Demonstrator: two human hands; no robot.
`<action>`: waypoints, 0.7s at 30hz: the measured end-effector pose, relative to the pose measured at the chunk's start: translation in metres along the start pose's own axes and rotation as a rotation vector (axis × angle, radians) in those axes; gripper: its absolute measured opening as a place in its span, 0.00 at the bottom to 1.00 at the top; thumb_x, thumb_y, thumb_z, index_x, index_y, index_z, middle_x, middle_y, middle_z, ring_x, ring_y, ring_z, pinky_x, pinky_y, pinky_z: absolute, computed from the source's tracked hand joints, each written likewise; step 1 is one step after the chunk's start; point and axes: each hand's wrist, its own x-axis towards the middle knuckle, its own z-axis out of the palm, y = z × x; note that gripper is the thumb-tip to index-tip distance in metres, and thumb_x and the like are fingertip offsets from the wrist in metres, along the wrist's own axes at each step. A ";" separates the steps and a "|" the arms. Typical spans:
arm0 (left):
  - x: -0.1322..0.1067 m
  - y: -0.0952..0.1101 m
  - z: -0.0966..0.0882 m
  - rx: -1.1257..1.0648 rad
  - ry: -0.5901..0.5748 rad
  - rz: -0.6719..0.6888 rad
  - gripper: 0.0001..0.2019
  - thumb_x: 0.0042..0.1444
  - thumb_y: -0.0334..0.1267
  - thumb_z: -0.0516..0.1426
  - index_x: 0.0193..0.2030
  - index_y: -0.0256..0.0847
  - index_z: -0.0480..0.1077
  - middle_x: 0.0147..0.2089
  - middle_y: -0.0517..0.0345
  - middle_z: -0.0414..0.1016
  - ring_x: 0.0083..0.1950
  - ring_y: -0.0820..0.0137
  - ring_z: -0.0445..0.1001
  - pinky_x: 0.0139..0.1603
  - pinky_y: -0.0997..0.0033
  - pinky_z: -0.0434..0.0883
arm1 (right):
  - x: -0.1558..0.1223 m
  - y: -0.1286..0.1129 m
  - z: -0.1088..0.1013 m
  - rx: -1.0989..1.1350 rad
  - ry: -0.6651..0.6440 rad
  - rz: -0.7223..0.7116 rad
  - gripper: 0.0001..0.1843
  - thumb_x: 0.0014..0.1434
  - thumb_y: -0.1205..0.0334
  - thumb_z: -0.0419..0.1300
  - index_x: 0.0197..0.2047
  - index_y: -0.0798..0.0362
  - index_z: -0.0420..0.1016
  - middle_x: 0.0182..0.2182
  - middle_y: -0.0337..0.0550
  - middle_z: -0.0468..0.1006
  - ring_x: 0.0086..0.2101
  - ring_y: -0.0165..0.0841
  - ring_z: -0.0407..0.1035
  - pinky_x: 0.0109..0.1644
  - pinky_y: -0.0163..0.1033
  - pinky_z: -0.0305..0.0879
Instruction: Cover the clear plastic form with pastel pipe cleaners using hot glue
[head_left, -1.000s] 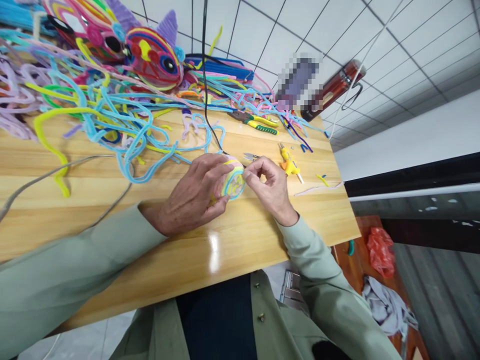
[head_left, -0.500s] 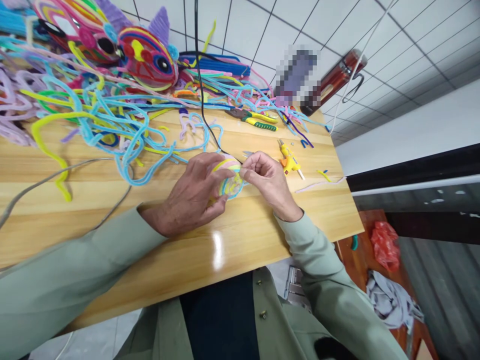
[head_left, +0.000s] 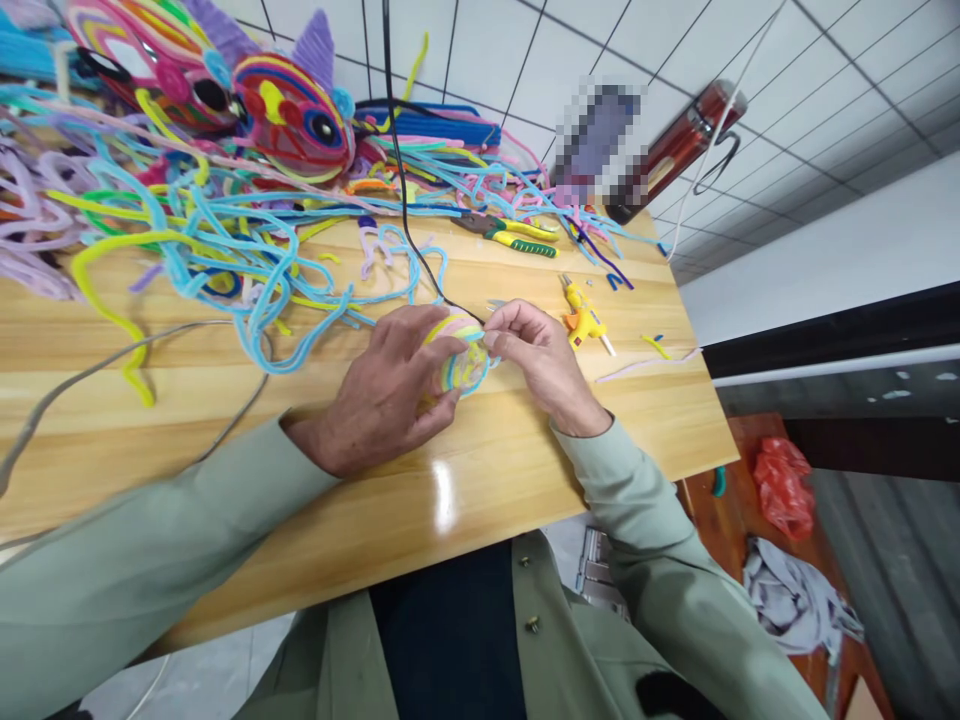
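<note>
Some tabletop (head_left: 495,490) fronts the left hand (head_left: 390,390), clasping striped piece (head_left: 468,366); right hand (head_left: 547,365) seemingly pinches its edge.

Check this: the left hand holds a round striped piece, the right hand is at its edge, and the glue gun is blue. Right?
Blue is wrong: the head view shows a yellow glue gun. The left hand holds the striped piece, right hand at its edge.
</note>
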 end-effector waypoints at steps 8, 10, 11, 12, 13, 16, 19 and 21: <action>0.005 0.005 -0.009 -0.018 -0.071 -0.038 0.30 0.71 0.42 0.62 0.76 0.46 0.60 0.74 0.38 0.65 0.77 0.40 0.69 0.75 0.31 0.74 | 0.001 0.000 0.003 -0.013 -0.026 -0.034 0.17 0.58 0.51 0.79 0.39 0.49 0.78 0.28 0.29 0.72 0.30 0.27 0.66 0.38 0.35 0.67; 0.005 0.003 -0.007 -0.057 -0.061 -0.020 0.32 0.72 0.43 0.62 0.77 0.47 0.57 0.77 0.38 0.65 0.78 0.41 0.69 0.77 0.32 0.74 | 0.001 0.002 0.004 -0.012 -0.039 -0.048 0.18 0.59 0.50 0.80 0.39 0.49 0.78 0.28 0.29 0.72 0.30 0.27 0.65 0.37 0.35 0.66; 0.004 0.002 -0.006 -0.073 -0.049 -0.015 0.33 0.71 0.43 0.63 0.78 0.48 0.56 0.76 0.39 0.67 0.78 0.43 0.71 0.77 0.33 0.75 | 0.001 0.003 0.004 -0.022 -0.047 -0.056 0.17 0.60 0.49 0.79 0.39 0.49 0.79 0.28 0.29 0.72 0.29 0.27 0.65 0.36 0.35 0.66; 0.003 0.000 -0.004 -0.086 -0.035 -0.014 0.34 0.71 0.43 0.64 0.78 0.50 0.55 0.76 0.40 0.69 0.77 0.44 0.72 0.76 0.35 0.77 | 0.001 0.004 0.004 -0.043 -0.052 -0.068 0.17 0.62 0.48 0.78 0.39 0.49 0.80 0.28 0.30 0.73 0.29 0.27 0.65 0.36 0.36 0.65; 0.002 -0.001 -0.003 -0.096 -0.021 -0.017 0.36 0.70 0.43 0.65 0.79 0.51 0.55 0.75 0.41 0.71 0.76 0.46 0.74 0.75 0.36 0.78 | 0.000 0.005 0.003 -0.077 -0.050 -0.092 0.16 0.64 0.47 0.77 0.40 0.49 0.82 0.29 0.31 0.75 0.30 0.28 0.66 0.36 0.36 0.66; -0.001 -0.004 0.001 -0.109 0.023 -0.032 0.37 0.70 0.43 0.67 0.79 0.50 0.56 0.74 0.39 0.71 0.76 0.47 0.74 0.75 0.36 0.78 | -0.002 0.006 0.001 -0.260 -0.011 -0.247 0.15 0.70 0.45 0.73 0.43 0.48 0.86 0.35 0.38 0.81 0.34 0.31 0.72 0.39 0.39 0.70; -0.002 -0.004 0.005 -0.126 0.082 -0.044 0.36 0.71 0.46 0.67 0.79 0.50 0.56 0.74 0.38 0.71 0.76 0.46 0.74 0.75 0.34 0.77 | -0.005 0.004 -0.001 -0.461 0.013 -0.448 0.11 0.76 0.51 0.68 0.46 0.46 0.89 0.40 0.41 0.85 0.42 0.35 0.77 0.47 0.43 0.76; -0.003 -0.002 0.007 -0.142 0.094 -0.069 0.36 0.72 0.47 0.67 0.79 0.53 0.55 0.75 0.40 0.70 0.76 0.44 0.73 0.76 0.32 0.76 | -0.007 0.004 -0.003 -0.545 0.013 -0.538 0.09 0.78 0.55 0.66 0.49 0.45 0.89 0.42 0.42 0.86 0.45 0.36 0.78 0.53 0.46 0.78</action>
